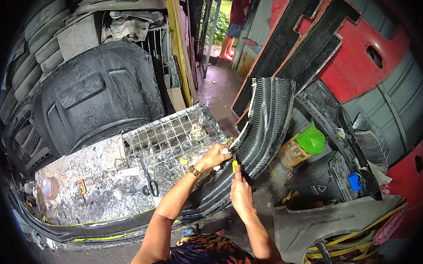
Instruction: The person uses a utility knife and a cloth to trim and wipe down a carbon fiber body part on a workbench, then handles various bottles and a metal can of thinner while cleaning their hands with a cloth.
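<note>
I've got right hand [242, 194] gripping yellow cutter [235, 166] over panel [268, 118]; left hand [213, 158] at its edge, can't tell what it grasps

Daylight thru doorway [222, 25]; edges warped, 4 corners blk.

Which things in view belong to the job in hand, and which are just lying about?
Apparently in the job:
- Glossy black ribbed curved panel, left hand at its edge
- Yellow-handled knife, in the right hand

Apparently lying about:
- Black-handled metal scissors
- Orange hooked tool
- Bright green plastic bag
- Matte black car hood
</note>
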{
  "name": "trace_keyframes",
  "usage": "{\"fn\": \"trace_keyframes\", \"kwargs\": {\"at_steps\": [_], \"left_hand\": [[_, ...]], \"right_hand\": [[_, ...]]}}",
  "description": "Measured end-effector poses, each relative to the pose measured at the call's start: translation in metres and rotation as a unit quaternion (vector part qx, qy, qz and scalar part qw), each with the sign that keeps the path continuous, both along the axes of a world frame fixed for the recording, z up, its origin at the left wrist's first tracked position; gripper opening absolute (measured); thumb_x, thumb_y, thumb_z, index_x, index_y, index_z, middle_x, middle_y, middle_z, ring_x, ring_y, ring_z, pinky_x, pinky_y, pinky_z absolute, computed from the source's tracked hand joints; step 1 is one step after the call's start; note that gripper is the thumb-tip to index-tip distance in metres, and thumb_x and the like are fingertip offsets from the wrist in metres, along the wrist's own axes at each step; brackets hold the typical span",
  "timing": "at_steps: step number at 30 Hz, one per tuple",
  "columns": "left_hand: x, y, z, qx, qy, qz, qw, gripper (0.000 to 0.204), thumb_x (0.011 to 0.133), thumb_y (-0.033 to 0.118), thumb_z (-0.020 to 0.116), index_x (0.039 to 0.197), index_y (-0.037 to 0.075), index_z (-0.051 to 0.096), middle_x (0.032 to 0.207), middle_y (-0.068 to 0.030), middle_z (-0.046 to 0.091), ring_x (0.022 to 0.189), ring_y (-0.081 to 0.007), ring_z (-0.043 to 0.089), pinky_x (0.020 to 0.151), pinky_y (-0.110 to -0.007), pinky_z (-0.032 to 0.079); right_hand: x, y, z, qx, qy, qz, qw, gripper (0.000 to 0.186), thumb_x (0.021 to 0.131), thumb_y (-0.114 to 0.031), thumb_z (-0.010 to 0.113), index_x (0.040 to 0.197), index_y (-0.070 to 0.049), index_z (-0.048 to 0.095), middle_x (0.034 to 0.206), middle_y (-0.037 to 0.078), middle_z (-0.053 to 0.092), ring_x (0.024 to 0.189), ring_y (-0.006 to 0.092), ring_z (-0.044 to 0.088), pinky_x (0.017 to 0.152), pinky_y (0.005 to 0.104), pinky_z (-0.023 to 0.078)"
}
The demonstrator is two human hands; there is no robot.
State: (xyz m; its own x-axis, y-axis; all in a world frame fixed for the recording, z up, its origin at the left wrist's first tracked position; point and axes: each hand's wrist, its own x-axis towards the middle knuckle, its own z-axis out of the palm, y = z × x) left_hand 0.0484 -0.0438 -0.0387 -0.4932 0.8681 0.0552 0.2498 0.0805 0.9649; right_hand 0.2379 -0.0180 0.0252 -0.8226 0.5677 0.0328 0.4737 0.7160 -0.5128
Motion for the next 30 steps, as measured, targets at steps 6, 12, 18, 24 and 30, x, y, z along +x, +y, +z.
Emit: {"fn": "trace_keyframes", "kwargs": {"at_steps": [6,12,18,24,30], "left_hand": [[-0.001,-0.003,0.0,0.002,-0.034,0.0,0.999,0.012,0.081,0.015,0.064,0.085,0.004,0.062,0.065,0.0007,0.057,0.057,-0.0078,0.051,0.05,-0.026,0.042],[-0.002,-0.012,0.007,-0.009,-0.122,-0.011,0.992,0.016,0.081,0.018,0.069,0.089,0.005,0.064,0.069,0.0037,0.058,0.06,-0.0039,0.05,0.053,-0.023,0.042],[-0.008,-0.017,0.0,-0.004,-0.085,-0.024,0.996,0.022,0.083,0.025,0.067,0.09,0.004,0.064,0.066,0.0005,0.057,0.056,-0.0084,0.053,0.052,-0.027,0.044],[-0.011,-0.023,0.01,-0.059,0.056,0.005,0.997,0.029,0.08,0.028,0.069,0.095,0.003,0.067,0.084,-0.0121,0.067,0.077,-0.0195,0.064,0.073,-0.032,0.049],[-0.014,-0.016,-0.014,-0.063,0.057,-0.068,0.994,0.027,0.079,0.023,0.067,0.096,0.002,0.067,0.086,-0.0118,0.067,0.079,-0.0198,0.063,0.074,-0.033,0.048]], "right_hand": [[0.025,-0.005,-0.027,-0.05,0.055,0.021,0.997,0.047,0.091,-0.006,0.047,0.135,0.003,0.032,0.096,0.028,0.059,0.058,0.0317,0.061,0.05,0.0405,0.05],[0.02,0.015,-0.012,-0.008,0.159,0.013,0.987,0.046,0.093,-0.006,0.045,0.136,0.0,0.033,0.088,0.024,0.059,0.046,0.0216,0.056,0.043,0.0355,0.047],[-0.007,0.029,-0.025,0.004,0.057,0.048,0.997,0.043,0.093,-0.007,0.045,0.133,0.002,0.036,0.084,0.021,0.06,0.049,0.0207,0.057,0.045,0.0348,0.047],[-0.009,0.024,-0.025,0.003,0.028,0.046,0.999,0.042,0.093,-0.009,0.045,0.132,0.003,0.038,0.077,0.018,0.06,0.047,0.0204,0.057,0.046,0.0346,0.048],[-0.01,0.019,-0.027,0.008,0.025,0.039,0.999,0.042,0.093,-0.009,0.045,0.133,0.002,0.037,0.076,0.018,0.06,0.046,0.0203,0.057,0.046,0.0347,0.047]]}}
